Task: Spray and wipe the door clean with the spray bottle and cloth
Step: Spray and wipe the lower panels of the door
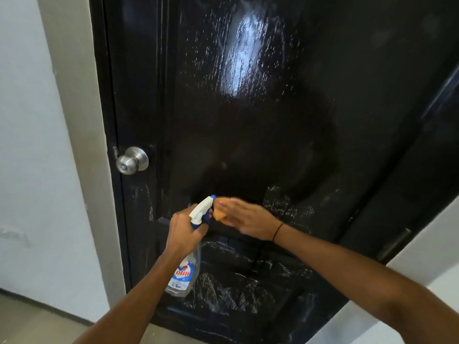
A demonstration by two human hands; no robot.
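Note:
A glossy black door (260,135) fills the view, with wet spray streaks near the top and on the lower panels. My left hand (183,229) grips the neck of a clear spray bottle (185,274) with a white and blue trigger head, its nozzle aimed at the door. Just right of the nozzle, my right hand (244,217) lies flat with straight fingers, pressing an orange cloth (219,214) against the door at mid height. Most of the cloth is hidden under that hand.
A round silver door knob (132,160) sits on the door's left edge. A beige door frame (82,135) and a white wall (29,145) stand to the left. A white wall (422,269) lies to the lower right, and floor (37,319) shows at bottom left.

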